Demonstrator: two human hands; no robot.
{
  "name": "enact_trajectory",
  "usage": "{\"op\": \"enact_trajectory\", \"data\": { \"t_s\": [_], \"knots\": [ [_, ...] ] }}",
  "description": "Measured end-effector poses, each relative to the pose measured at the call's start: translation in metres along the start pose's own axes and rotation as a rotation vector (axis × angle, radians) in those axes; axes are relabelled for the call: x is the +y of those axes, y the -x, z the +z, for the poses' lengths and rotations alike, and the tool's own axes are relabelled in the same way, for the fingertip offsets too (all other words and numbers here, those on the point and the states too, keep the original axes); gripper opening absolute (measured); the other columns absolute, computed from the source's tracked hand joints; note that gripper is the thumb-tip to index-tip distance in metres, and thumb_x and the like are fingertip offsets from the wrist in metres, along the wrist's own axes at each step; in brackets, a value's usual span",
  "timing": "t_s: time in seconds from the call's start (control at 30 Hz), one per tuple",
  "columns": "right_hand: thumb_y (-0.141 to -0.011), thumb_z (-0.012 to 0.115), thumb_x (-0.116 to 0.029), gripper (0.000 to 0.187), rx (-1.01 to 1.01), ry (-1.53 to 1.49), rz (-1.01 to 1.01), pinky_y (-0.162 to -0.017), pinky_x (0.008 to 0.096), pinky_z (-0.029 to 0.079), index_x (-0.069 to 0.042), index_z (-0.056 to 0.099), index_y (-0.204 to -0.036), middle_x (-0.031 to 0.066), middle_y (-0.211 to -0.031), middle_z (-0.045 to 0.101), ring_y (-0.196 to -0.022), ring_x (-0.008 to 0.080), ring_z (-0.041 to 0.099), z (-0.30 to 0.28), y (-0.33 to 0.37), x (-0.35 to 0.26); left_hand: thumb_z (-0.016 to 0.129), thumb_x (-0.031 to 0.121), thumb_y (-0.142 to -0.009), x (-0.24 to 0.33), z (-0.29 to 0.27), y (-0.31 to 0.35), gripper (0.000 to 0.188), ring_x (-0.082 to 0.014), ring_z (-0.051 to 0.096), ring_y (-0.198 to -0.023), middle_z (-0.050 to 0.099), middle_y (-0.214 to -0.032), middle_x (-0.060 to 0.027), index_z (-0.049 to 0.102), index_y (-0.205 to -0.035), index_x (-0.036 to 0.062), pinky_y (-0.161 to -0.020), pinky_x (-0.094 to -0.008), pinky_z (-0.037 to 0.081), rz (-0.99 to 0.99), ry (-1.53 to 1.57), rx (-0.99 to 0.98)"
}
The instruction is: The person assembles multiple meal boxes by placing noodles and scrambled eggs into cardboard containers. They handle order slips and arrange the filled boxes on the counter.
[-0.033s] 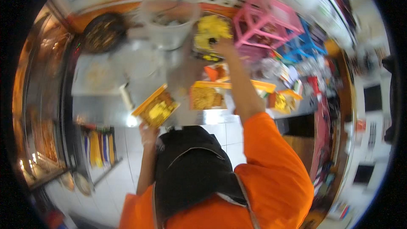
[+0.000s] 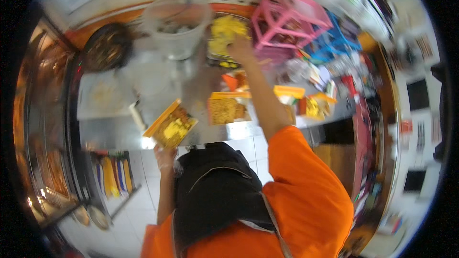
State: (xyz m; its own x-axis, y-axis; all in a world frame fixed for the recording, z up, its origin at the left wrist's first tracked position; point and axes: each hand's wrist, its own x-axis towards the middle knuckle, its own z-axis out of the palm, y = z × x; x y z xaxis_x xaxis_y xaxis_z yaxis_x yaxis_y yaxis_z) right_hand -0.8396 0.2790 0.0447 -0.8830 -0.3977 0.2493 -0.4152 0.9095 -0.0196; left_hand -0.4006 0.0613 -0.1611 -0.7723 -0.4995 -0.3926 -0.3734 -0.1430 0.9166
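My left hand (image 2: 165, 156), in what looks like a clear glove, grips the near edge of an open food box (image 2: 172, 126) at the counter's front edge. The box has an orange rim and holds brownish food with yellow pieces on top. My right arm reaches far across the counter. Its hand (image 2: 240, 50) is down in a tray of yellow food pieces (image 2: 229, 28); the fingertips are blurred and partly hidden there. Under the right forearm stands another food box (image 2: 229, 110) with grainy brownish food, and an orange-and-white packet (image 2: 234, 81) lies behind it.
A clear tub (image 2: 178, 33) and a dark round pan (image 2: 107, 47) stand at the back left. Pink (image 2: 291, 19) and blue baskets (image 2: 334, 38) are at the back right. A white-handled tool (image 2: 137, 116) lies left of my box; another filled box (image 2: 315, 107) stands right.
The whole view has shifted slightly left. My right hand has moved a little within the tray and covers a dark spot that showed before. My left hand stays at the box.
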Motion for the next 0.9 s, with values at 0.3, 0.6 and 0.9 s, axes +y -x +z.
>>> {"op": "enact_trajectory", "data": {
  "t_s": [0.3,0.6,0.9],
  "knots": [
    [-0.092,0.063,-0.019,0.04,0.056,-1.056,0.081,-0.093,0.0422,0.047,-0.001,0.054,-0.126,0.0181,-0.113,0.06,-0.109,0.0338,0.059,-0.073,0.227,-0.111,0.085,-0.002,-0.059,0.052,-0.016,0.035,0.111,-0.0332,0.053,-0.124,0.049,-0.142,-0.0198,0.028,-0.154,0.0016,-0.096,-0.0365,0.052,0.236,-0.551,0.152],
    [-0.094,0.066,-0.028,0.077,-0.533,-1.77,0.189,-0.114,0.0433,0.034,0.003,0.026,-0.152,0.0232,-0.149,0.042,-0.138,0.0337,0.042,-0.093,0.292,-0.038,0.072,0.04,-0.084,0.219,0.059,0.121,0.084,-0.0291,0.059,-0.114,0.053,-0.135,-0.0204,0.034,-0.148,0.0017,-0.082,-0.0343,0.054,0.002,-0.052,-0.067],
    [-0.081,0.064,-0.012,0.092,-0.164,-1.824,0.513,-0.111,0.0423,0.037,-0.011,0.017,-0.16,0.0132,-0.157,0.029,-0.138,0.029,0.039,-0.116,0.389,0.193,0.073,0.024,-0.087,0.192,0.291,0.158,0.084,-0.0283,0.049,-0.131,0.048,-0.141,-0.0153,0.024,-0.15,-0.0014,-0.111,-0.04,0.041,0.222,-0.088,-0.51]
  ]
}}
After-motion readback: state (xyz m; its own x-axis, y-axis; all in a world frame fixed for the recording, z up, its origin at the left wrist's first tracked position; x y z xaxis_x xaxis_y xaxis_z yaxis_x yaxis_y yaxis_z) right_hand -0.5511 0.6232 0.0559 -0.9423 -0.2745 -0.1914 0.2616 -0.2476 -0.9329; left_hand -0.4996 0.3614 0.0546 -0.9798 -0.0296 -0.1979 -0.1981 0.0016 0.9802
